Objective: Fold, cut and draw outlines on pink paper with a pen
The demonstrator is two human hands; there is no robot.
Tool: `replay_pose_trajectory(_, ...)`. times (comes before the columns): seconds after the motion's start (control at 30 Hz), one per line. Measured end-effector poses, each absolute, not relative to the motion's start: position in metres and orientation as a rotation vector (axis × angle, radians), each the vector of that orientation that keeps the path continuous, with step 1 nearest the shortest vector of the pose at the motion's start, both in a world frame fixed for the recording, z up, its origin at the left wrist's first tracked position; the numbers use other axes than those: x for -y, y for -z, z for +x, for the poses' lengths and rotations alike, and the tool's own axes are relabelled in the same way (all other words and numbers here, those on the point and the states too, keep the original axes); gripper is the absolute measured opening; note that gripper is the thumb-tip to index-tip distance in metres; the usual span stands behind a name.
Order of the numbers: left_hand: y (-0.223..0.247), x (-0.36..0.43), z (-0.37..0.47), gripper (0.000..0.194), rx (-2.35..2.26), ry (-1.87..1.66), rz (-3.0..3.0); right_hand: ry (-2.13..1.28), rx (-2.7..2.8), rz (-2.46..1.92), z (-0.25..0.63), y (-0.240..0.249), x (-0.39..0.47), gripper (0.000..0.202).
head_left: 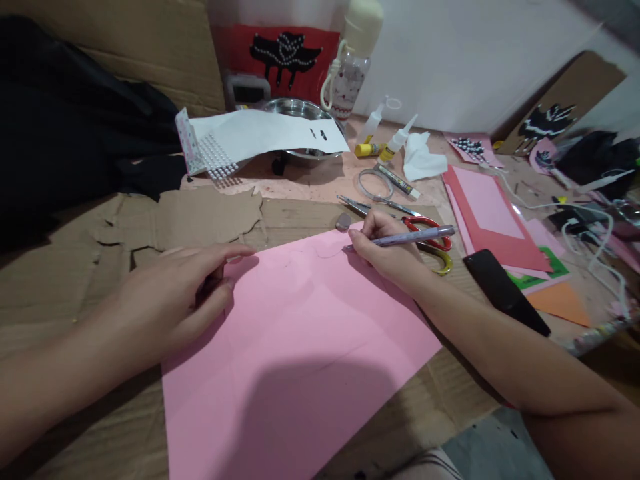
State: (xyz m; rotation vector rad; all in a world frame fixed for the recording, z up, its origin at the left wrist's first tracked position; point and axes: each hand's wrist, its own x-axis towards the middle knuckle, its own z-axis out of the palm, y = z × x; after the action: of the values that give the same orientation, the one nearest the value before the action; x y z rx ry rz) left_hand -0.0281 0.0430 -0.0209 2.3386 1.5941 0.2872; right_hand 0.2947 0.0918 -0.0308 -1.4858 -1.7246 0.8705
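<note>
A large pink sheet of paper [300,320] lies on the cardboard, with a thin, faint wavy line near its far edge. My right hand [387,247] grips a slim grey mechanical pencil [417,235], its tip touching the paper at the end of that line. On the sheet's left edge rests my left hand [175,293], its index finger stretched out and thumb apart, holding nothing. Just beyond the right hand is a small grey eraser-like lump [343,222]. Scissors with red handles [435,223] and a pair with yellow-green handles [441,259] lie partly hidden behind that hand.
Brown cardboard [200,217] covers the tabletop. Behind it stand a metal bowl [300,105], a bottle [350,73] and glue bottles [397,140], with a tape ring [375,185] nearer. At right are a black phone-like slab [505,291], coloured papers [520,240] and a white cable [607,233].
</note>
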Motion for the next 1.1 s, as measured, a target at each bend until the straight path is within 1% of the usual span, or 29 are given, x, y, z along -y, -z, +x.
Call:
replay_pose_trajectory(0.13, 0.0194, -0.0423, -0.0285, 0.047, -1.581, -0.290, 2.339, -0.843, 1.738, -1.508, 0.2937, 0.0275, -0.0916, 0.035)
replay_pose_trajectory(0.33, 0.0166, -0.0438, -0.0260, 0.049, -1.567, -0.280, 2.300, -0.906, 1.704, -1.470, 0.2957, 0.0312, -0.0927, 0.035)
replay_pose_trajectory(0.67, 0.0163, -0.0447, -0.0252, 0.053, -1.572, -0.256, 2.283, -0.822, 1.759, -1.517, 0.2947, 0.0297, -0.0927, 0.036)
replay_pose_trajectory(0.8, 0.0164, -0.0447, -0.0244, 0.050, -1.577, -0.264, 2.266, -0.861, 1.755, -1.473, 0.2939, 0.0292, -0.0932, 0.036)
replay_pose_trajectory(1.1, 0.0214, -0.0454, -0.0283, 0.047, -1.562, -0.325, 2.314, -0.820, 1.797, -1.479, 0.2928, 0.0248, -0.0916, 0.033)
